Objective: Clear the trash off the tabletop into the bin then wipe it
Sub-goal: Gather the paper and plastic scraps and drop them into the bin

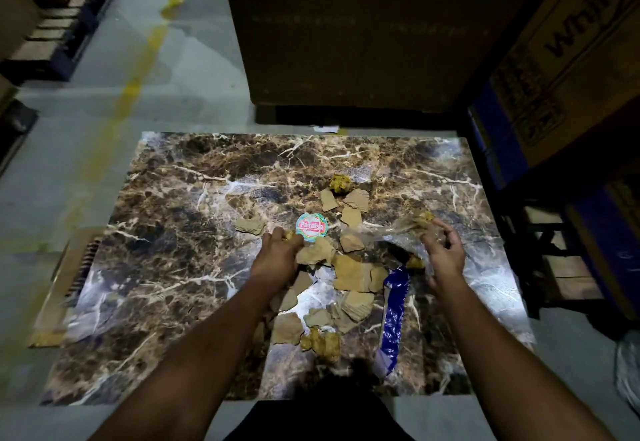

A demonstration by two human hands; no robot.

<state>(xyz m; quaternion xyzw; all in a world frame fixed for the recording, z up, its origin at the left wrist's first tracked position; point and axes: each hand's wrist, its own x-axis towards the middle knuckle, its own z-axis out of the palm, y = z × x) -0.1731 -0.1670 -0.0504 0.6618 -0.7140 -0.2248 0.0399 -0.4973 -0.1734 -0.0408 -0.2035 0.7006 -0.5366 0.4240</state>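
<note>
A brown marble-patterned tabletop (173, 232) carries several torn cardboard scraps (349, 272) in its middle. A round pink and teal lid (310, 227) lies among them. A blue plastic wrapper (394, 305) stretches toward the near edge, and crumpled yellow paper balls (339, 182) sit at the far and near ends of the pile. My left hand (278, 250) grips a small yellowish scrap beside the lid. My right hand (441, 248) holds crinkled clear plastic film (401, 229) with a yellow wad in it, just above the table's right side.
Tall cardboard boxes (346, 25) stand behind the table and at the right (568, 42). A wooden pallet (59, 25) lies on the grey floor at the far left, crossed by a yellow line. A flat cardboard piece (69, 267) pokes out under the table's left edge. No bin is visible.
</note>
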